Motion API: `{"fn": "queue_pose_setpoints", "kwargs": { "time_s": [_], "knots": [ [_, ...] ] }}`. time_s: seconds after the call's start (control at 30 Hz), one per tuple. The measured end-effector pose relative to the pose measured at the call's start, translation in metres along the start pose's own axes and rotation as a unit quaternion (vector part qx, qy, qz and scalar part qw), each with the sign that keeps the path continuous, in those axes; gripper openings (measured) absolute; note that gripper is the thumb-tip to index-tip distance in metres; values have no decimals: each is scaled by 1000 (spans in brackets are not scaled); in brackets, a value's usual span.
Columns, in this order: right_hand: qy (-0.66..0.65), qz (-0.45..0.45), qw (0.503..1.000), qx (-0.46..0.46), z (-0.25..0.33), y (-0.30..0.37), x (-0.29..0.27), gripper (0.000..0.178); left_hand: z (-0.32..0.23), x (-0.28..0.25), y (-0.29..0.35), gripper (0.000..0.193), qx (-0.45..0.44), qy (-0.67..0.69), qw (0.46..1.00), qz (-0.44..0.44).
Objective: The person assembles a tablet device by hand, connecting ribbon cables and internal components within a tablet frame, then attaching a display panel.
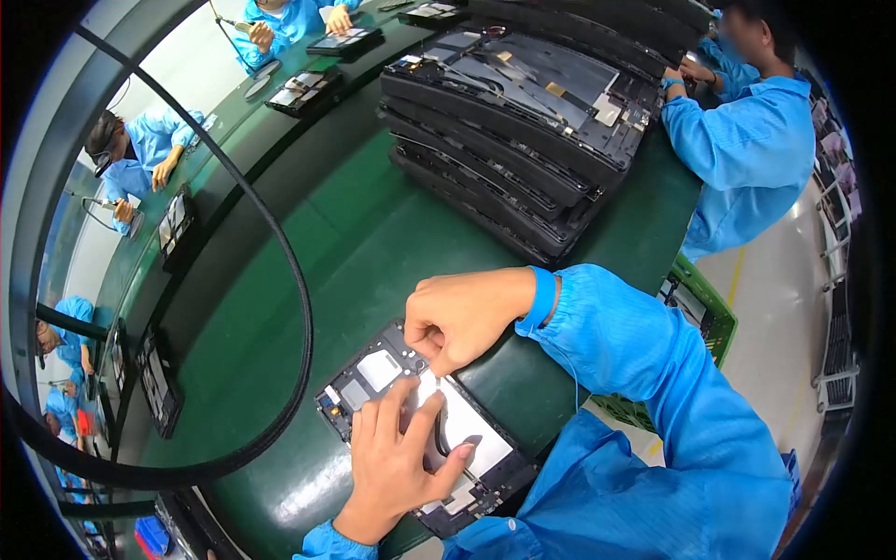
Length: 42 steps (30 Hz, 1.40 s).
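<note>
An opened tablet-like device (464,420) lies aslant on the green bench in front of me, its inside facing up. It has a black frame, silver-white panels and a dark cable across the middle. My left hand (394,462) lies over its left side, fingers spread, with the fingertips touching the panels. Above the device's upper right part, my right hand (471,317) bends down with thumb and forefinger pinched at the panel's edge. Whatever is between those fingertips is too small to make out. A blue strap (541,301) circles my right wrist.
A tall stack of similar opened black devices (523,103) stands beyond my hands. A thick black cable (306,317) loops across the left side. Beside the bench at right sits a green crate (719,313). Co-workers in blue work at right and along the far-left line, where more devices (161,383) lie.
</note>
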State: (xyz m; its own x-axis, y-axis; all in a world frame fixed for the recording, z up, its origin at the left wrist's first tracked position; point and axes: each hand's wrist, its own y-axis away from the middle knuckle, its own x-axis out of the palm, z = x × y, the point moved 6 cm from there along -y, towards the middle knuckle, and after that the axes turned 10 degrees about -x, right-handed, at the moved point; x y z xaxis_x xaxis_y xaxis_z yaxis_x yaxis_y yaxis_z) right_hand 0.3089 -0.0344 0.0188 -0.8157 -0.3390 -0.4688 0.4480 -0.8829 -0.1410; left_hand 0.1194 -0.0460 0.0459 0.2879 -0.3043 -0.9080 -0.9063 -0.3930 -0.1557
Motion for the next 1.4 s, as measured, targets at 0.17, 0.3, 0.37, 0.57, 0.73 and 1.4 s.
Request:
{"fn": "queue_pose_setpoints", "kwargs": {
  "time_s": [0.17, 0.3, 0.37, 0.57, 0.73, 1.4],
  "knots": [
    [-60, -63, 996, -22, 3, -9, -3, 15, -2, 3, -2, 62, 23, -17, 1000, -14],
    [-11, -150, 988, -32, -10, -11, 5, 10, 0, 4, -3, 57, 30, -22, 999, -18],
    [-23, -165, 985, -54, -14, -13, 9, 10, -1, 4, 0, 55, 28, -32, 999, -20],
    [-41, -195, 978, -62, -17, -12, 8, 12, -1, 5, 0, 43, 16, -71, 997, -26],
    [-42, -205, 977, -52, -18, -12, 9, 12, -2, 2, -5, 45, 15, -90, 995, -30],
    [-101, 0, 990, 99, -11, 4, 4, 71, 4, -1, -12, 26, 11, -11, 999, -42]
  ]
}}
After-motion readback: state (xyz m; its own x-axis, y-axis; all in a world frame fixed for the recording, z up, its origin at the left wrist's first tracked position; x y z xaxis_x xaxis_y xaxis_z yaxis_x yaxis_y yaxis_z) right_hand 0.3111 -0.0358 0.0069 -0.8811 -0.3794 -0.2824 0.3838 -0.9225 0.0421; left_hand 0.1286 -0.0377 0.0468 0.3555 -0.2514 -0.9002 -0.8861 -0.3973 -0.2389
